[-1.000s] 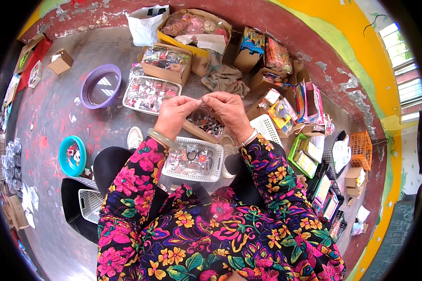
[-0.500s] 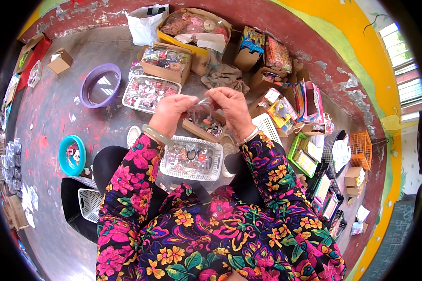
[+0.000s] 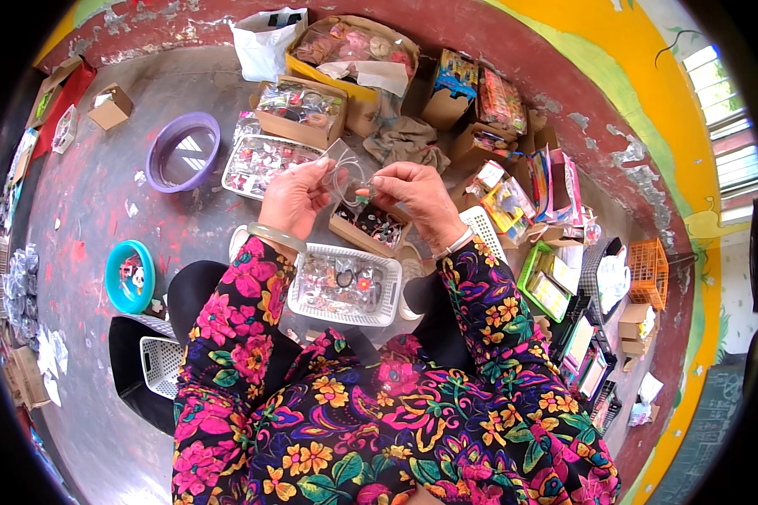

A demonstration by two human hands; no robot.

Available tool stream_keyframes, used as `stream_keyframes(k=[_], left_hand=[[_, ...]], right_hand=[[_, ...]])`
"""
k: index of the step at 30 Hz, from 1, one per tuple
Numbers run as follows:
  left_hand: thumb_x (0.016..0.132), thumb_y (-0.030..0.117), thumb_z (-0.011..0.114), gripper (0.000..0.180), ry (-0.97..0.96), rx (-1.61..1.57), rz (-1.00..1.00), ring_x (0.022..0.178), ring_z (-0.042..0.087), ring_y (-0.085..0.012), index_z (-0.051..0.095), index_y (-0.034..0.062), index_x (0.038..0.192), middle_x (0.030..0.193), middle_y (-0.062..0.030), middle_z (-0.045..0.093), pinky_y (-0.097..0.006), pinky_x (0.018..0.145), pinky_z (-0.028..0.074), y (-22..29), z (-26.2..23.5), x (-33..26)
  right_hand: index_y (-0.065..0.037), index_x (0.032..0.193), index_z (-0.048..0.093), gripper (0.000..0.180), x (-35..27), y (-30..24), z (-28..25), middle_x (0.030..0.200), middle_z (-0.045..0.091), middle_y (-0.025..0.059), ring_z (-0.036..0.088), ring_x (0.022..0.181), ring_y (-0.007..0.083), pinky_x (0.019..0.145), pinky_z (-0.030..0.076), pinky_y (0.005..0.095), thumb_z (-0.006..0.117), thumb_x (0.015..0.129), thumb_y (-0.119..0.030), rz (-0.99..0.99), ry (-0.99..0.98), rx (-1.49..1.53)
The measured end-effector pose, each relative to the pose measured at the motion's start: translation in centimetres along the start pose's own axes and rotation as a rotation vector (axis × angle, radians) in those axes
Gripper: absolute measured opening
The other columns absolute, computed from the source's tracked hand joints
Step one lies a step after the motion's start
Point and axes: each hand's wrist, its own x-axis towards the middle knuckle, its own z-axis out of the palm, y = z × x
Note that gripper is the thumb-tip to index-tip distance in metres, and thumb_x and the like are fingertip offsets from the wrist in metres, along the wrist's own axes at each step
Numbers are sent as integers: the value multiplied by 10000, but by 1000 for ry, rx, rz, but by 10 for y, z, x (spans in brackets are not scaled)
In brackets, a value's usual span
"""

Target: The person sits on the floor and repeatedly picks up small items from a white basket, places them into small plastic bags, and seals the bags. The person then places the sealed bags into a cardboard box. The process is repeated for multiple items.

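Between thumb and fingers, my left hand [image 3: 295,200] grips a small clear plastic bag [image 3: 338,156], its upper part standing above the fingertips. A thin pale loop shows at the bag. My right hand [image 3: 419,202] is closed in a pinch at the bag's right side, with a tiny orange-and-dark piece by the fingertips. What exactly the right fingers pinch is too small to tell. Below the hands stand a cardboard box [image 3: 355,237] of small dark items and a white perforated basket [image 3: 345,319] with several clear-wrapped small accessories.
Another white basket [image 3: 242,190] and an open carton [image 3: 293,126] of packets stand ahead. Purple [image 3: 153,168] and turquoise [image 3: 111,278] basins lie leftward. A green crate [image 3: 531,257], an orange crate [image 3: 648,269] and boxes line the right wall. My knees flank the near basket.
The hands have come slightly lower. The bag now stands up from my left hand, where both hands pinched its top before, and my right fingers have moved down to its side.
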Motion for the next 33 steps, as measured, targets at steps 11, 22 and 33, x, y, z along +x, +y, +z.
stream_keyframes(k=[11,22,33], left_hand=[[889,138,512,181,13,-164,45,858,615,-156,565,0,995,928,-93,629,-185,605,475,1,-1,1],[874,104,531,155,-2,-308,51,862,615,-203,580,-15,958,921,-114,624,-198,662,497,-4,1,6],[876,108,530,184,8,-301,52,883,605,-216,556,-35,990,942,-126,607,-220,705,509,-5,-3,7]], right_hand=[[-17,924,623,163,2,1,-8,755,633,26,573,659,86,621,441,200,626,816,-139,-57,177,86],[-16,828,635,141,0,5,9,720,619,21,558,650,73,601,429,197,615,823,-155,3,27,-11],[-22,878,617,134,1,1,4,761,624,23,547,674,70,627,427,192,624,819,-142,-37,67,-34]])
